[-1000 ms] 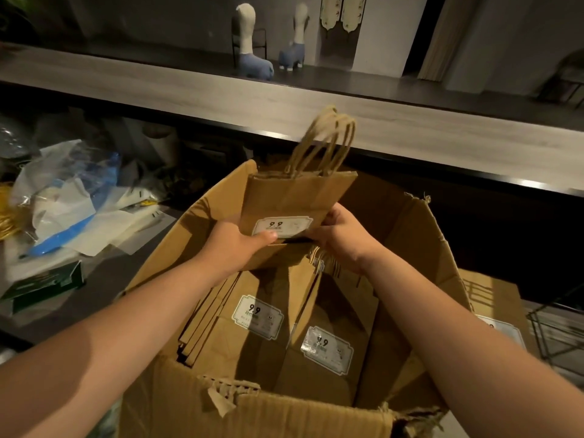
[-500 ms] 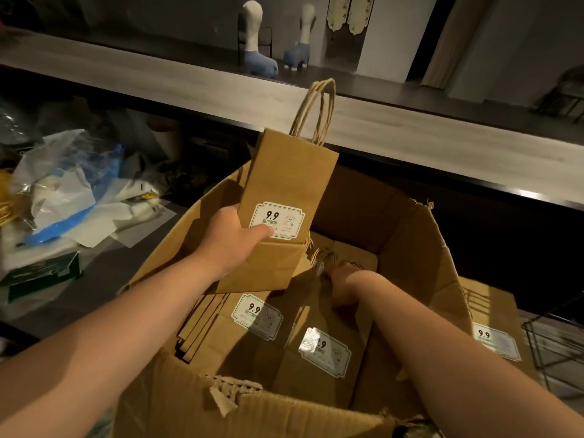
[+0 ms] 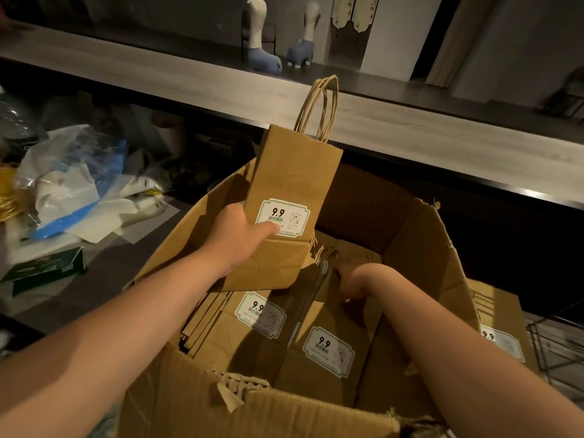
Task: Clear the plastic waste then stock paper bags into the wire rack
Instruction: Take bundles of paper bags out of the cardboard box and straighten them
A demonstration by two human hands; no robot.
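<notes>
My left hand (image 3: 241, 237) grips a flat brown paper bag (image 3: 292, 181) with twisted handles and a white "9.9" label, held upright above an open cardboard box (image 3: 442, 248). Inside the box lie several more labelled paper bags (image 3: 328, 352) in stacks. My right hand (image 3: 350, 281) reaches down among the bag handles in the box; its fingers are hidden behind the bags. A black wire rack (image 3: 556, 352) shows at the right edge, with a labelled paper bag (image 3: 499, 330) lying beside it. Crumpled clear and blue plastic waste (image 3: 72, 181) is piled on the counter at the left.
A pale wooden counter ledge (image 3: 410, 134) runs across behind the box. Two small figurines (image 3: 265, 61) stand on the dark shelf beyond. A dark green flat carton (image 3: 47, 270) lies on the left counter near the plastic. Paper sheets (image 3: 142, 210) lie beside the waste.
My right hand let go of the raised bag and dropped into the box. My left hand now holds the bag alone and has lifted it upright.
</notes>
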